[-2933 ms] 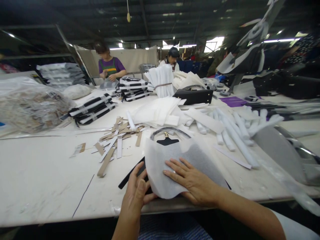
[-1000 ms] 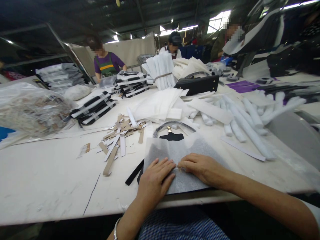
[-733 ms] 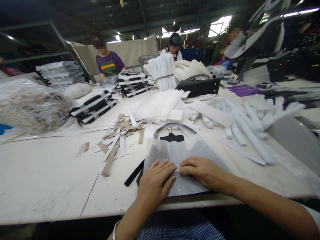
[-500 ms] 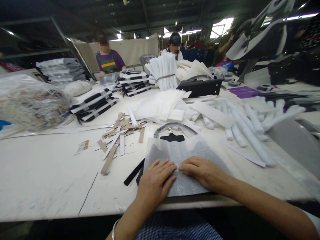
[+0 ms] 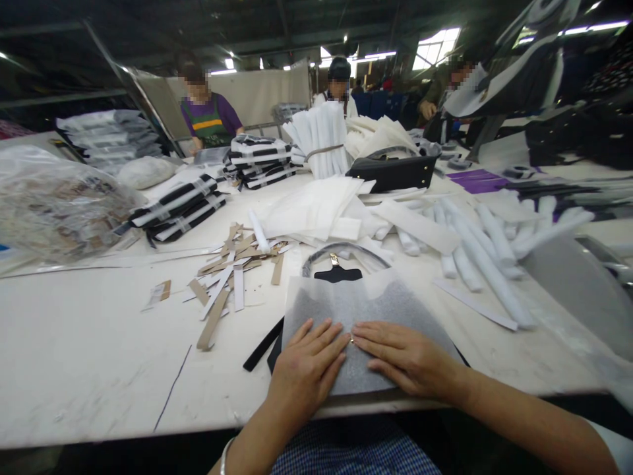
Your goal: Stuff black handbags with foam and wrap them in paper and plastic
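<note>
A black handbag (image 5: 275, 358) lies flat at the table's front edge, mostly hidden under a thin white sheet (image 5: 346, 303). Its wrapped handle (image 5: 316, 254) arches out beyond the sheet's far edge, beside a black tab with a gold clasp (image 5: 335, 260). My left hand (image 5: 309, 356) lies flat on the sheet with fingers stretched out. Opposite it, my right hand (image 5: 403, 356) rests on the sheet too, fingers extended. The fingertips of both nearly meet at a small gold spot in the middle. A black strap (image 5: 263, 344) sticks out at the left.
Cardboard strips (image 5: 217, 316) lie left of the bag. Behind it are white foam sheets (image 5: 311, 208), with white foam rolls (image 5: 487, 257) to the right. A clear plastic bag (image 5: 59, 204) sits far left. Several people stand across the table, one in a purple top (image 5: 227, 114).
My right hand has flattened out, its fingers now stretched on the sheet instead of bent. The small gold spot now shows between my fingertips. The view has shifted slightly.
</note>
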A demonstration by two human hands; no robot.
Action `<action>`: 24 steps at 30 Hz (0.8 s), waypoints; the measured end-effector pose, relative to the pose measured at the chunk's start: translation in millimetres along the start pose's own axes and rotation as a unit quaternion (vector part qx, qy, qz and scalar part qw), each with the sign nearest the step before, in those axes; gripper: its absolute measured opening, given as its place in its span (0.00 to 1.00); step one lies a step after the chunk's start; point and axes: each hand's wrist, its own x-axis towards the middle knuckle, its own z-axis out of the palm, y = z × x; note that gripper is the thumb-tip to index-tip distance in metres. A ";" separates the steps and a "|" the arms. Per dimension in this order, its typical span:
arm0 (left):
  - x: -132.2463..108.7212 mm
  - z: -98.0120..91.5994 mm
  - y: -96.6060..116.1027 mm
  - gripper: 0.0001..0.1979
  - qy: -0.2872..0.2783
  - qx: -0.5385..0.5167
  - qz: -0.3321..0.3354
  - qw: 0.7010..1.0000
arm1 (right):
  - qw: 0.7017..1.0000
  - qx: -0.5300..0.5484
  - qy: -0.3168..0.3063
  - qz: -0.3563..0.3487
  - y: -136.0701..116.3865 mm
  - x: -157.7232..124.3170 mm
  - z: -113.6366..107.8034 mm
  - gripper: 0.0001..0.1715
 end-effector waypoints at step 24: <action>9.8 -11.5 2.7 0.25 -0.164 0.050 -0.018 0.985 | 0.979 0.011 -0.167 0.114 6.1 14.2 -13.4 0.31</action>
